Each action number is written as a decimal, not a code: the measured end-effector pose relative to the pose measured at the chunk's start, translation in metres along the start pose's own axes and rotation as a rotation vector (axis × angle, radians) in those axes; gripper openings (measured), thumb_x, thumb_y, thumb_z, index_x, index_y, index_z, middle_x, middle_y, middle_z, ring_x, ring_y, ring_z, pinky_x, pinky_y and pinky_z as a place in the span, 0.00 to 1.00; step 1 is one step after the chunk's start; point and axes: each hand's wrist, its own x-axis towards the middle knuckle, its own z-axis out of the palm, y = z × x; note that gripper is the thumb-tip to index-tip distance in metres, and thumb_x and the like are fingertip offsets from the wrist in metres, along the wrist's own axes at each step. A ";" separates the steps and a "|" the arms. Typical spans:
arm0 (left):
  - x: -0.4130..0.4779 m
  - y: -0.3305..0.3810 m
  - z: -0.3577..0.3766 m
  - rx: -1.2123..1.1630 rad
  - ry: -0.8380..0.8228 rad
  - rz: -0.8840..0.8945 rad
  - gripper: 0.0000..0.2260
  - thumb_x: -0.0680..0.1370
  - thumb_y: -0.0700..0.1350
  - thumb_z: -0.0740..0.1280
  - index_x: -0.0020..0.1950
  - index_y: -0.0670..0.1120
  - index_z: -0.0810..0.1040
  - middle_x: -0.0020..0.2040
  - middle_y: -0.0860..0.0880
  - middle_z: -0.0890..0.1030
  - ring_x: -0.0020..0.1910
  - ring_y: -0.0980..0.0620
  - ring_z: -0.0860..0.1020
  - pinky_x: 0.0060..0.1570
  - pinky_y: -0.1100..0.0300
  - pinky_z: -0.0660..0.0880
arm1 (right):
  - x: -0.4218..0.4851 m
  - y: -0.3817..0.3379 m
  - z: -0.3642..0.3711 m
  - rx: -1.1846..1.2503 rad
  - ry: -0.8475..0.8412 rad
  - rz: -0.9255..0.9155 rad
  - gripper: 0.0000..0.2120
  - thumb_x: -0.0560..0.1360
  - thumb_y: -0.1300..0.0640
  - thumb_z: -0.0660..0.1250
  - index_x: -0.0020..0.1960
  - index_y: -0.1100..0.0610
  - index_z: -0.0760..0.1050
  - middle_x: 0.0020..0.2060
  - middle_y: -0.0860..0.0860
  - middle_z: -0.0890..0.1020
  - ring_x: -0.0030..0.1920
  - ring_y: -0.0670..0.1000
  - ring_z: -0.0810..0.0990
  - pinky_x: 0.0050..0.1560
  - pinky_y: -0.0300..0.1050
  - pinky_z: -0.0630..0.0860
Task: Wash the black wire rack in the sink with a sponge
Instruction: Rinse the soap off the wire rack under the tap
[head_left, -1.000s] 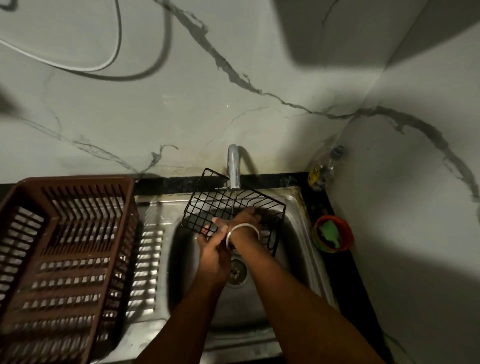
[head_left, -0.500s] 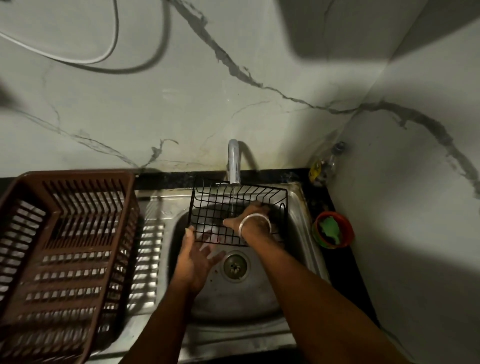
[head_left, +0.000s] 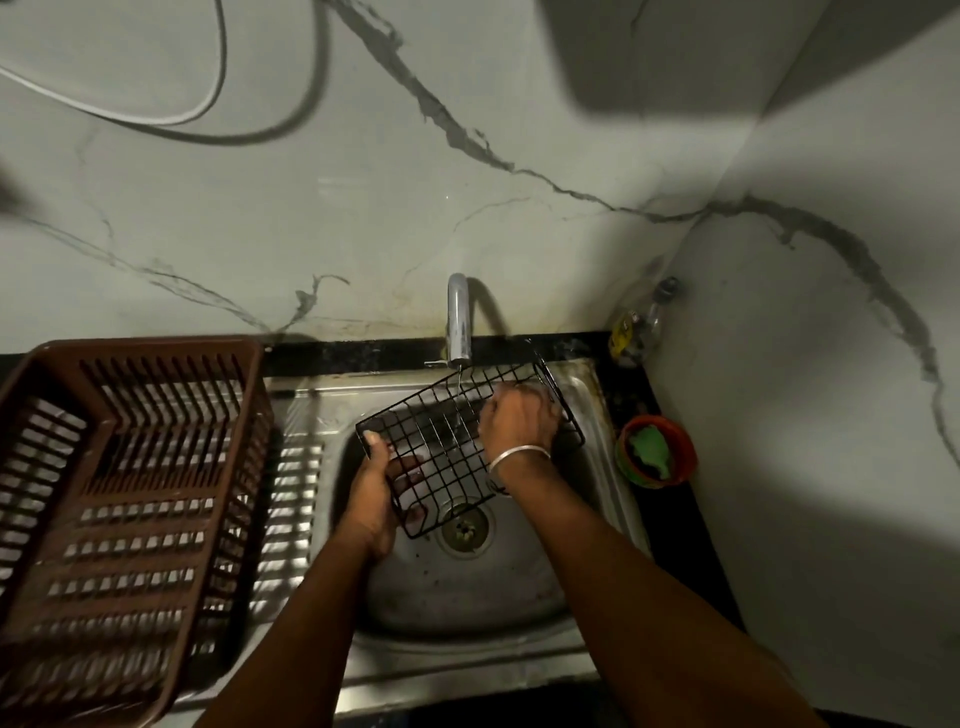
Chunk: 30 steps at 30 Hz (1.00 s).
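The black wire rack (head_left: 457, 431) lies tilted across the top of the sink (head_left: 467, 597), right under the tap (head_left: 458, 322), so that way is blocked. Lower in the frame the sink bowl is open around the drain (head_left: 464, 529). The big brown basket (head_left: 124, 499) fills the left side. On the right, a small red bowl (head_left: 655, 451) and a bottle (head_left: 636, 327) crowd the narrow bench (head_left: 685, 519) by the wall.
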 end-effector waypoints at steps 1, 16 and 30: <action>0.001 0.001 -0.001 0.016 0.021 0.006 0.31 0.83 0.72 0.51 0.72 0.52 0.75 0.65 0.44 0.84 0.62 0.43 0.82 0.60 0.39 0.76 | 0.002 -0.001 0.000 -0.040 0.004 -0.016 0.08 0.79 0.52 0.67 0.50 0.53 0.84 0.47 0.54 0.85 0.54 0.57 0.81 0.56 0.51 0.75; -0.023 -0.007 -0.011 0.040 0.104 0.002 0.43 0.71 0.80 0.55 0.75 0.54 0.73 0.64 0.42 0.83 0.61 0.42 0.83 0.49 0.44 0.77 | 0.009 -0.021 0.034 1.555 -0.753 0.734 0.08 0.84 0.61 0.61 0.54 0.61 0.78 0.46 0.58 0.86 0.47 0.55 0.86 0.49 0.47 0.82; -0.020 -0.006 -0.010 0.013 0.154 0.050 0.37 0.79 0.76 0.52 0.76 0.53 0.74 0.65 0.42 0.84 0.60 0.43 0.84 0.50 0.45 0.79 | 0.015 -0.029 0.029 1.638 -0.546 1.144 0.10 0.85 0.59 0.60 0.53 0.62 0.77 0.42 0.57 0.81 0.41 0.55 0.82 0.47 0.48 0.79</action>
